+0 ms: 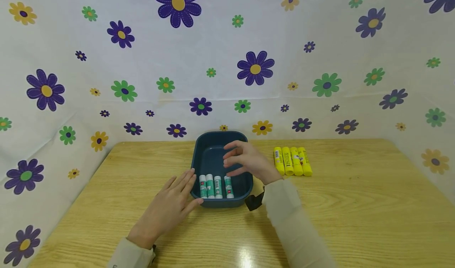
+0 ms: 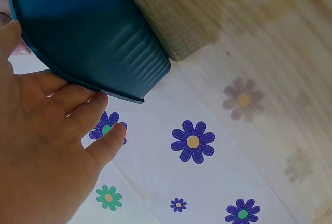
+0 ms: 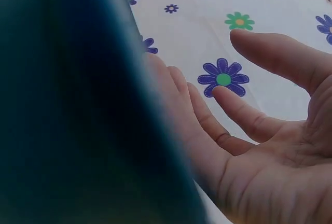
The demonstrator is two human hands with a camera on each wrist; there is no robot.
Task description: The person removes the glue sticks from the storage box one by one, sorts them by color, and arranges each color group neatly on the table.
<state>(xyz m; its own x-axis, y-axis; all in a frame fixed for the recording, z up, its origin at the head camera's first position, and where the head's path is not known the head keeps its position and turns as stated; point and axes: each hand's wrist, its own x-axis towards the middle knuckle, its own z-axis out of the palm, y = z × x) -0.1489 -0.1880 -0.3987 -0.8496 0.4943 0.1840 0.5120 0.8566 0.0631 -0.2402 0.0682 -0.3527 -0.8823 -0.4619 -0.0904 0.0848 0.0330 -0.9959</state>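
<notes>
A dark blue plastic bin stands on the table near the back. Several white-and-green glue sticks lie side by side at its near end, one a little apart from the rest. My left hand rests on the bin's left rim with its fingers extended; the left wrist view shows the fingertips along the edge of the bin. Over the bin's right side hovers my right hand, fingers spread and slightly bent. Nothing lies between the thumb and fingers of the right hand in the right wrist view.
Several yellow glue sticks lie in a row to the right of the bin, close to the right wrist. The wooden table ends at the back against a white flower-print cloth. A black strap hangs off the right wrist.
</notes>
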